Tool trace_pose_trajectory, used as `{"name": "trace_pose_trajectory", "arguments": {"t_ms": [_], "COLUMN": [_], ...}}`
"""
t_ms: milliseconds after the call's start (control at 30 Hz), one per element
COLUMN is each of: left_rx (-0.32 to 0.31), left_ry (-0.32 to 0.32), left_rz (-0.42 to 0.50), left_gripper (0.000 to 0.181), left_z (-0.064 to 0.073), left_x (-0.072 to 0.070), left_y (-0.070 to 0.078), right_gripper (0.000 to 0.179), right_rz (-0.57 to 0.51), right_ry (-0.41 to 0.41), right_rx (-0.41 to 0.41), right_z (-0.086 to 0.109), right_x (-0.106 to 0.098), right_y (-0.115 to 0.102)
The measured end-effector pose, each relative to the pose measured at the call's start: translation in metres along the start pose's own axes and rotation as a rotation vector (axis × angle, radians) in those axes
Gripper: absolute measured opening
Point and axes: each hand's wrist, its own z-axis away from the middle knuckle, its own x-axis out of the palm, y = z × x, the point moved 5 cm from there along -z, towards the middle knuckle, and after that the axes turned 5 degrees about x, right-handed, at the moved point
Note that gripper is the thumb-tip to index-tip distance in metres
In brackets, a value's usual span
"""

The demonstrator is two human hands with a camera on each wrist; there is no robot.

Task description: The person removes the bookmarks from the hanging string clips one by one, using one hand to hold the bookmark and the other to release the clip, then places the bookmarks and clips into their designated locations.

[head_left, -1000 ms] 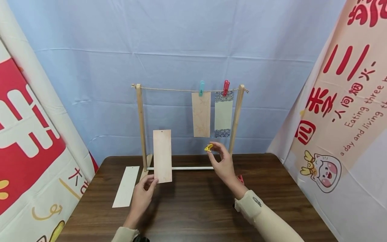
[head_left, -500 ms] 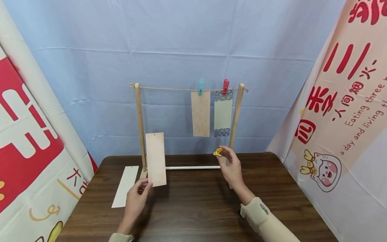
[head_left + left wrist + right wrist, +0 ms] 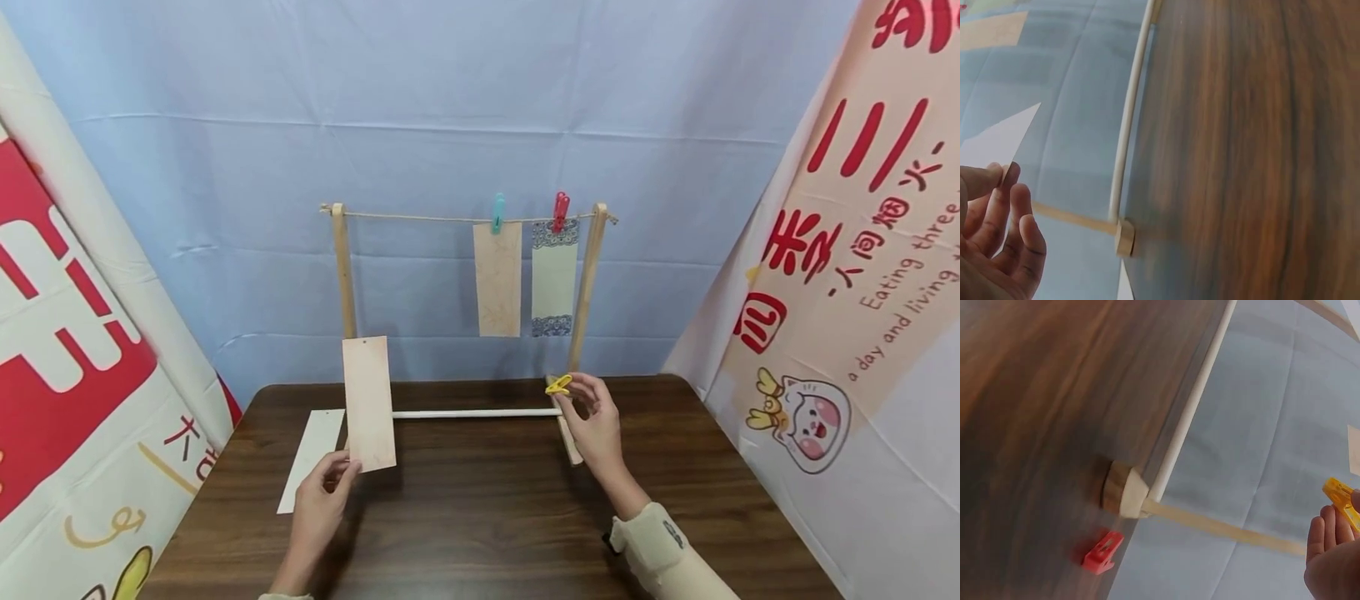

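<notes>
My left hand (image 3: 321,498) pinches the lower left corner of a pale pinkish bookmark card (image 3: 369,404), which stands upright in front of the rack's left post. A small hole shows near the card's top. In the left wrist view only a corner of the card (image 3: 1007,134) is visible between thumb and fingers. My right hand (image 3: 596,421) pinches a yellow clothespin (image 3: 558,384) between thumb and fingertips, near the foot of the right post. Two cards hang from the rope (image 3: 420,217): a beige one (image 3: 498,279) under a teal clothespin (image 3: 498,213), and a blue-patterned one (image 3: 554,279) under a red clothespin (image 3: 561,212).
A wooden rack with a right post (image 3: 588,283) and a white lower bar (image 3: 476,413) stands on the dark wooden table (image 3: 480,517). A white card (image 3: 311,462) lies at the left. Another red clothespin (image 3: 1102,552) lies beside the rack's right foot.
My left hand has carried the pinkish card left and slightly down. My right hand has moved right and slightly down with the yellow clothespin. The hanging cards keep their places.
</notes>
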Motion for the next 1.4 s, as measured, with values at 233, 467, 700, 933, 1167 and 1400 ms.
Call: {"name": "trace_pose_trajectory", "arguments": {"t_ms": [233, 467, 700, 933, 1167, 1400], "left_rx": [0.005, -0.009, 0.002, 0.015, -0.023, -0.036], "left_ry": [0.034, 0.025, 0.045, 0.046, 0.05, 0.009], "left_rz": [-0.072, -0.129, -0.135, -0.164, -0.231, -0.269], "left_gripper": [0.015, 0.017, 0.017, 0.015, 0.015, 0.018], "left_z": [-0.001, 0.004, 0.011, 0.014, 0.017, 0.013], "left_x": [-0.02, -0.034, -0.048, -0.063, -0.08, -0.086], "left_y": [-0.002, -0.012, -0.018, -0.02, -0.03, -0.036], "right_gripper": [0.041, 0.039, 0.039, 0.039, 0.036, 0.032], "right_rz": [0.012, 0.07, 0.111, 0.221, 0.37, 0.51], "right_ry": [0.011, 0.025, 0.01, 0.031, 0.019, -0.037], "right_rx": [0.0, 0.052, 0.057, 0.066, 0.122, 0.177], "right_z": [0.003, 0.012, 0.019, 0.026, 0.028, 0.028], "right_x": [-0.018, -0.033, -0.046, -0.063, -0.077, -0.085], "right_y": [0.008, 0.019, 0.026, 0.044, 0.079, 0.088]}}
